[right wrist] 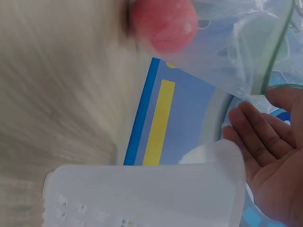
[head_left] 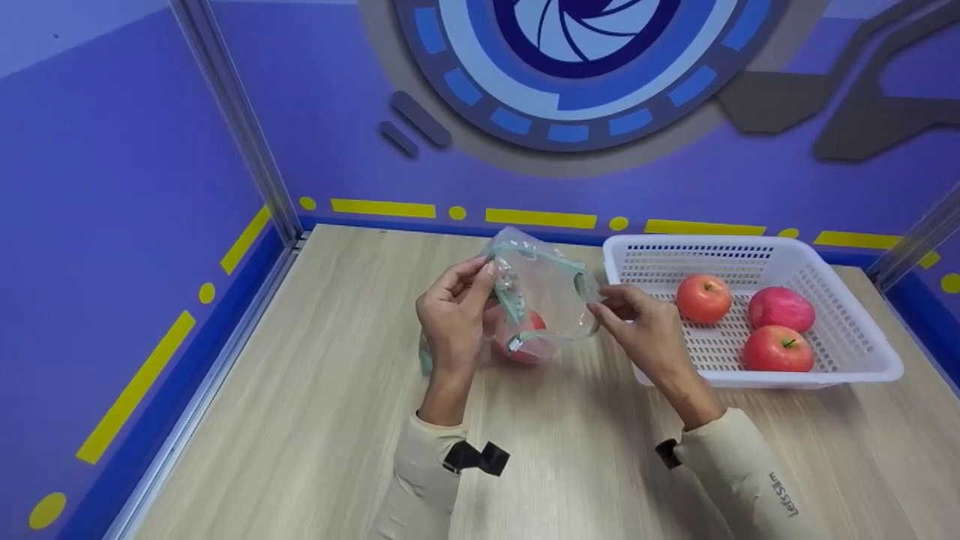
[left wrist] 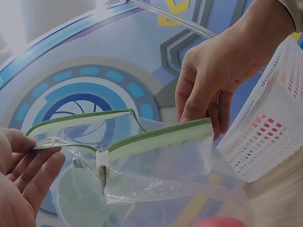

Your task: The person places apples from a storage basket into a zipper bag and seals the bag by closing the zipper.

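Observation:
A clear zip bag [head_left: 551, 289] with a green rim and a white slider hangs between my two hands, its mouth spread apart. One red apple [right wrist: 163, 23] lies in the bottom of the bag, low over the wooden table. My left hand [head_left: 456, 315] pinches the left side of the rim between thumb and fingers. At the opposite corner my right hand [head_left: 649, 326] pinches the green edge, as the left wrist view also shows. The slider [left wrist: 102, 163] sits at the near side of the mouth.
Right of the bag stands a white perforated basket [head_left: 855, 322] holding an orange-red apple [head_left: 703, 298], a pink apple [head_left: 781, 310] and a red apple [head_left: 778, 349]. Blue printed panels [head_left: 337, 135] border the wooden table [head_left: 315, 420] at the back and left.

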A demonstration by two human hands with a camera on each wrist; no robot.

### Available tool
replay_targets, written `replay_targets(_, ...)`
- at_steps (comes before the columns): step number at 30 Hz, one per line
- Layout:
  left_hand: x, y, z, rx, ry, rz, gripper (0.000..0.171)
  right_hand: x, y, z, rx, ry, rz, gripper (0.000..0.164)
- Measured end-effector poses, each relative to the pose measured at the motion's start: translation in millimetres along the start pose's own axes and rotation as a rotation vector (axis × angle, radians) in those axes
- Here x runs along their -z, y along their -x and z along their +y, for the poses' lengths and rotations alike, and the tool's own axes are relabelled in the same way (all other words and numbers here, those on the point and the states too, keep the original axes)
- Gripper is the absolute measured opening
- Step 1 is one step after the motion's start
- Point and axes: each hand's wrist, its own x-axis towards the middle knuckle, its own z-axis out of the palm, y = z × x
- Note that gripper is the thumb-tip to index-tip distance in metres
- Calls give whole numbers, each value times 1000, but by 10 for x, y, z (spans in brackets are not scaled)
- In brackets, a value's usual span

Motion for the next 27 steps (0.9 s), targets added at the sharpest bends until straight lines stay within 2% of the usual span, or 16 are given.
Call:
replay_targets(3,13,3,1,-3,-32,-18,19,20,-19,-61,-58,-10,-33,25)
replay_targets(7,23,22,-1,-13,-121,-39,20,31,-16,-142,-66,-6,-47,29)
replay_targets(14,32,3,-16,-17,-186,-42,19,51,51,-198,15,-22,83,35)
replay_targets(18,50,-13,-27,-17,-193,-62,20,43,42,-185,78,-24,93,25)
replay_targets(22,132,-47,-25,-22,-229,-164,18,40,23,-169,75,-43,101,9)
replay_targets(27,294,-129,29,32,-255,-396,15,64,-13,-180,30,-95,129,6)
